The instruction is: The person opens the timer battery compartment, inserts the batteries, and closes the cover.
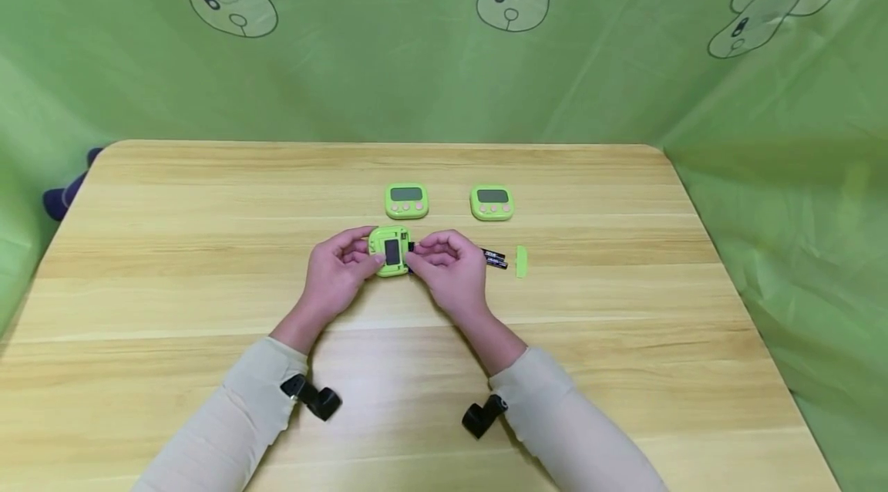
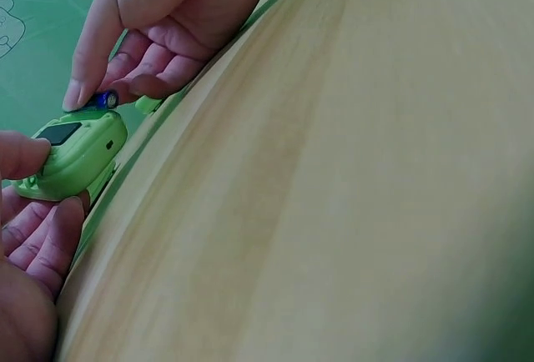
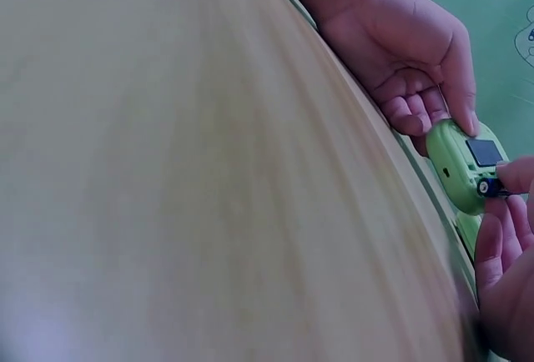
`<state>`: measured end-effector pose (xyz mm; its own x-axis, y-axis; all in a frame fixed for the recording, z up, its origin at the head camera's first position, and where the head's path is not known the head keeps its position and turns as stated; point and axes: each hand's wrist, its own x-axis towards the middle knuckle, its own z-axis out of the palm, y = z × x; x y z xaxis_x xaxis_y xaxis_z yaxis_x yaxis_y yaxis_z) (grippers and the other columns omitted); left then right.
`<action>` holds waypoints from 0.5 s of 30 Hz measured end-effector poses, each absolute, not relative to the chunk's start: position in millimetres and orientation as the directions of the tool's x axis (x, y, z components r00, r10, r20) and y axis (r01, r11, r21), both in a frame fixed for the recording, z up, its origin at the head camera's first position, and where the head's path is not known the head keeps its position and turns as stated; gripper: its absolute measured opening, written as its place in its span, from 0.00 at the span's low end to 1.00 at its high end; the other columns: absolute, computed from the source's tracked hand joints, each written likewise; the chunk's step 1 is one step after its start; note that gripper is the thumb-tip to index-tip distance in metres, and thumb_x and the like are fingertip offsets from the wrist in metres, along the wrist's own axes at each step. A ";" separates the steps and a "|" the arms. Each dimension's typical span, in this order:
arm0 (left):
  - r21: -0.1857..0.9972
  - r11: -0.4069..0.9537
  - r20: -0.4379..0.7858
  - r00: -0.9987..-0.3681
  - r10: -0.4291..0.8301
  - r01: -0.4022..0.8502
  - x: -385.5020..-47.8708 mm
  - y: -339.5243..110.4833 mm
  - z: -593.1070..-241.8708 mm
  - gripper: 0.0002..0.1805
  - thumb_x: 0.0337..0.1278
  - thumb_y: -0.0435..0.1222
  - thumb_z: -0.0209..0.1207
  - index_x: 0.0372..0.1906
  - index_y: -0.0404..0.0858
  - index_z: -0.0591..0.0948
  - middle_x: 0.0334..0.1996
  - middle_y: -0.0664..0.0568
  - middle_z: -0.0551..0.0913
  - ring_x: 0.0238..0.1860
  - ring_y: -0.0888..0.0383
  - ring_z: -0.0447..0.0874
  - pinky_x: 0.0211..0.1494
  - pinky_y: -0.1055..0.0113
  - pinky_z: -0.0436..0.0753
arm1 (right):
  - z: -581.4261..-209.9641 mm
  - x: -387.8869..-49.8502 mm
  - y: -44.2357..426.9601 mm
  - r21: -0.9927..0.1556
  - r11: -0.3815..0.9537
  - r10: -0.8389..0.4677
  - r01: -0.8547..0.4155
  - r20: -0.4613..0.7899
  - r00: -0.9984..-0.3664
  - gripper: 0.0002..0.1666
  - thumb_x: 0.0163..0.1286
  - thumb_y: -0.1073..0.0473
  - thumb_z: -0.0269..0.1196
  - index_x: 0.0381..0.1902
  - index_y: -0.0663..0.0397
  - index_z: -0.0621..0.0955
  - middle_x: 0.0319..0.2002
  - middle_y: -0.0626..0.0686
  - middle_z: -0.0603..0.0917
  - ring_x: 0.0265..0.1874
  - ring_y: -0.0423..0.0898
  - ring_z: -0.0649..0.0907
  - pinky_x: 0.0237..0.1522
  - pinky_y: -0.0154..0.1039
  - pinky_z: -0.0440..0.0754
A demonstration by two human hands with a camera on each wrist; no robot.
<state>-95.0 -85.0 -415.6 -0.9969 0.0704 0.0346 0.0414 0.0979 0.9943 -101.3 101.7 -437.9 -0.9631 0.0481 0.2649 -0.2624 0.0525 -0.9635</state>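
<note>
A green digital timer [image 1: 392, 251] is turned with its back up, showing a dark rectangular patch. My left hand [image 1: 334, 274] grips it by its left side, thumb on the back and fingers beneath. At the timer's right edge, my right hand [image 1: 454, 270] pinches a small dark-blue battery [image 2: 105, 100] between thumb and fingers. The battery lies along that edge in both wrist views; how far it sits in the compartment I cannot tell. More batteries [image 1: 496, 259] lie just right of my right hand, partly hidden by it. Beyond them is a green battery cover [image 1: 522, 261].
Two more green timers, one left [image 1: 406, 201] and one right [image 1: 492, 203], lie screen up behind my hands. The wooden table [image 1: 208, 307] reaches a green printed curtain [image 1: 388, 75] at the back and right. Something purple [image 1: 64, 195] shows past the table's left edge.
</note>
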 end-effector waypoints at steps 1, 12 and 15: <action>0.994 0.099 0.036 -0.997 0.071 0.043 -95.0 -85.0 -415.0 0.22 0.54 0.20 0.65 0.57 0.23 0.79 0.36 0.33 0.84 0.32 0.55 0.80 0.33 0.76 0.81 | -434.0 -100.5 99.7 -0.959 0.069 0.047 -0.274 0.277 -0.960 0.15 0.50 0.79 0.74 0.33 0.77 0.80 0.30 0.68 0.84 0.29 0.51 0.85 0.32 0.37 0.87; 0.992 0.116 0.036 -0.998 0.051 0.042 -102.2 -85.7 -435.3 0.23 0.54 0.21 0.66 0.57 0.24 0.79 0.36 0.36 0.85 0.30 0.57 0.80 0.32 0.76 0.81 | -417.5 -93.0 93.0 -0.901 0.241 0.022 -0.360 0.376 -0.926 0.07 0.54 0.76 0.74 0.29 0.73 0.85 0.28 0.64 0.85 0.25 0.58 0.85 0.29 0.42 0.87; 0.995 0.100 0.026 -0.999 0.040 0.030 -107.1 -88.1 -449.6 0.24 0.55 0.23 0.67 0.58 0.27 0.79 0.36 0.38 0.85 0.30 0.58 0.80 0.32 0.75 0.81 | -427.3 -95.8 97.9 -0.898 0.247 -0.032 -0.363 0.367 -0.930 0.07 0.55 0.75 0.74 0.32 0.73 0.86 0.31 0.64 0.85 0.28 0.58 0.85 0.32 0.42 0.88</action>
<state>-107.1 -88.1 -449.6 -0.9989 0.0400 0.0261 0.0299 0.0998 0.9946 -95.8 97.9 -427.3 -0.9296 -0.0317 0.3672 -0.3633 0.2467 -0.8984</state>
